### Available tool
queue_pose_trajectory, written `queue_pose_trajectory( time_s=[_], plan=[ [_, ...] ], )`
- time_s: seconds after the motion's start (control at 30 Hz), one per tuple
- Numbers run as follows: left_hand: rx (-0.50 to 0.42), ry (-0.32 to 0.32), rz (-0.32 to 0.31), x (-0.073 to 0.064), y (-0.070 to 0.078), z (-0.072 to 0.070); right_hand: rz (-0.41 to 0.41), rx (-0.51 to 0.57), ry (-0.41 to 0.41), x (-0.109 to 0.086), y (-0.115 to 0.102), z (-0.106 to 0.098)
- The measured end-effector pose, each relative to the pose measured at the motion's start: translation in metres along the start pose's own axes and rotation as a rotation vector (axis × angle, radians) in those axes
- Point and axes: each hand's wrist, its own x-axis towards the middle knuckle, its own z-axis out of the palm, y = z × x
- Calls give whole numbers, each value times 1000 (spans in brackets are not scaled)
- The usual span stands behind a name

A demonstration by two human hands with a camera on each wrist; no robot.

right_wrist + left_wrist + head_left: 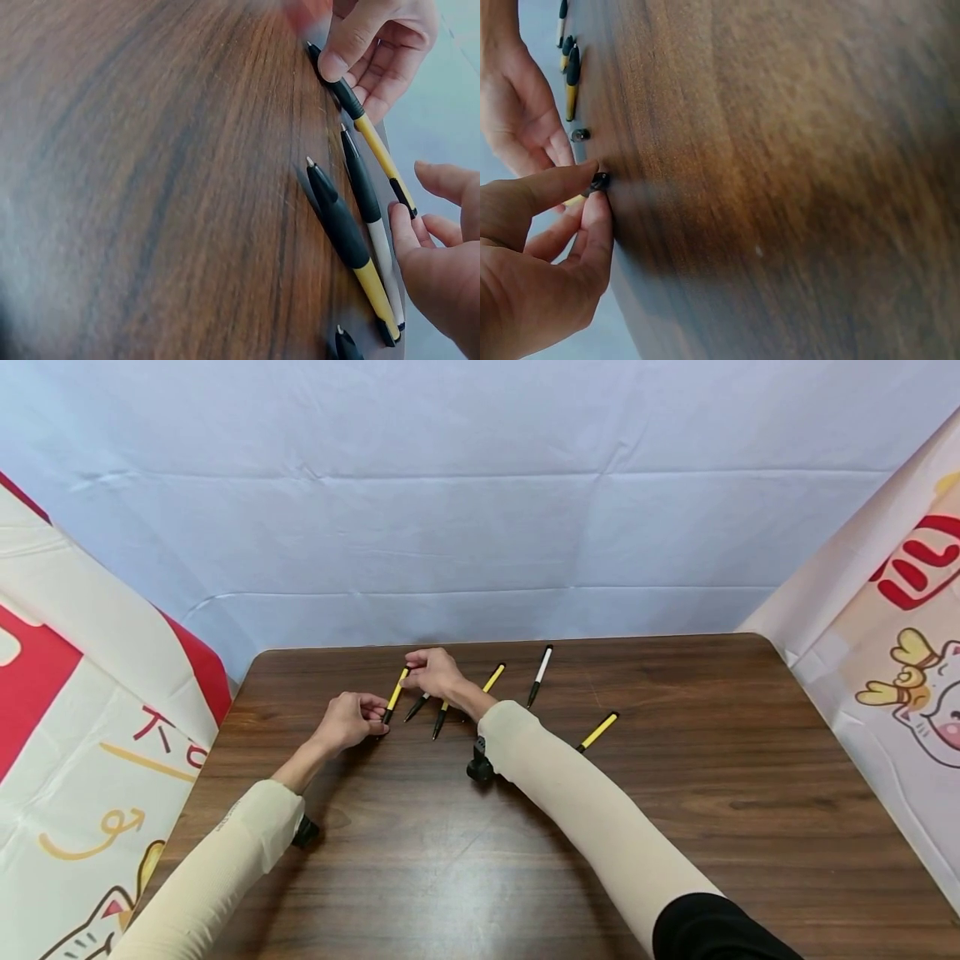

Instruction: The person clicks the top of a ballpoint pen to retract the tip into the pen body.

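Near the far left of the table, my left hand [347,720] pinches a yellow pen [397,692] by its black grip, between thumb and fingers. My right hand [438,675] is at the pen's other end; in the right wrist view a fingertip is right at the black clip end, with the thumb spread apart. The pen lies slanted between both hands. Just right of it are a white pen [382,255] with a black grip and another yellow pen [364,281], lying side by side, partly hidden by my right hand in the head view.
Farther right on the brown wooden table [675,793] lie a yellow pen [495,677], a white pen [540,675] and one more yellow pen [600,731], which my right forearm partly covers. Behind the table's far edge hangs a pale cloth [480,527].
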Motion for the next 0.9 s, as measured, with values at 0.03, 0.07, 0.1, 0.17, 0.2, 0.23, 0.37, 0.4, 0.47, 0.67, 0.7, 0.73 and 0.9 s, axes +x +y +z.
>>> queue_pose_trajectory(
  time_s=[0.03,0.07,0.1,0.17,0.2,0.23,0.37,0.4,0.47,0.67,0.7,0.73,0.9],
  plan=[
    [-2,0,1,0,0,0,3,8,7,0,0,0],
    [-5,2,1,0,0,0,5,14,13,0,0,1],
    [-7,4,-1,0,0,0,8,21,19,0,0,1],
    [-12,7,-8,-1,0,0,10,29,29,-1,1,2],
    [-15,9,-12,-2,0,0,10,32,32,-1,1,3],
    [-20,10,-15,-3,1,-1,10,34,37,-1,1,5],
    [-27,10,-16,-4,1,-3,7,35,59,-1,1,10],
    [-27,9,-16,-4,1,-3,6,31,72,-1,1,12],
    [-26,10,-15,-4,0,-2,7,37,94,-1,2,14],
    [-33,20,-17,-5,-1,-1,15,85,133,-1,3,19],
    [-35,23,-18,-5,-1,0,13,95,136,-1,3,19],
    [-38,26,-20,-6,-1,0,12,103,139,-1,3,20],
    [-58,30,-30,-7,-1,2,15,145,148,-3,3,20]
  ],
)
